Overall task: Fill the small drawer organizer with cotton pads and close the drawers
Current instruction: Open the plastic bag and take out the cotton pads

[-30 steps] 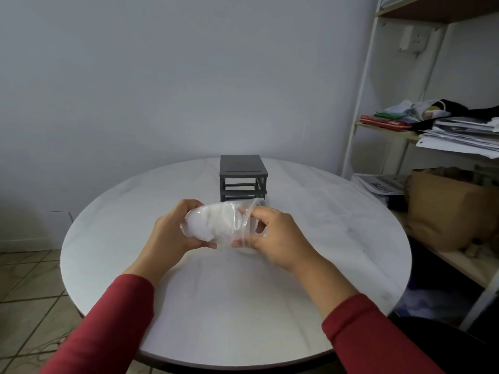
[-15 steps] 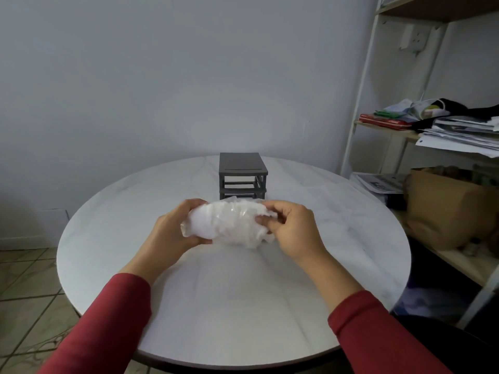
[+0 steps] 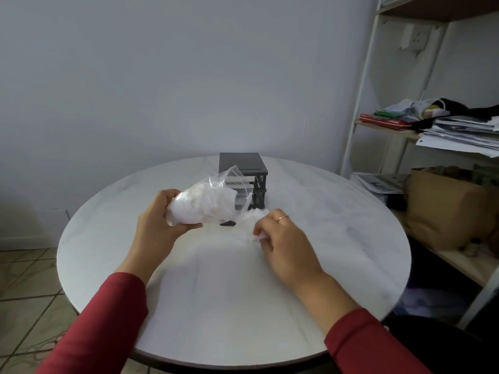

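At the far left, a tiled floor (image 3: pixel 24 279) is showing below the rim of the round white marbled worktop (image 3: pixel 216 306). Toward the back of the worktop, near its middle, the dark grey drawer organizer (image 3: pixel 244 168) is standing upright, well away from the edge. A clear plastic bag (image 3: pixel 216 195) is hanging in front of the organizer's left and front side, hiding much of its drawer slots, so it is unclear whether the drawers are open. On the right, a white shelf unit (image 3: pixel 359 103) is carrying stacked papers (image 3: pixel 459 133), and a brown paper bag (image 3: pixel 448 209) is sitting on a lower shelf.

The left hand (image 3: pixel 159 228) is gripping the closed end of the plastic bag, fingers and thumb curled round it, tilting its open mouth up toward the organizer. Cotton pads (image 3: pixel 197 209) are filling the held end. To the right, a blurred loose heap (image 3: pixel 249 218) of white pads is lying on the worktop just in front of the organizer. The right hand (image 3: pixel 283 238), wearing a ring, is curling its fingers at the edge of that heap and pinching some of the white pads.
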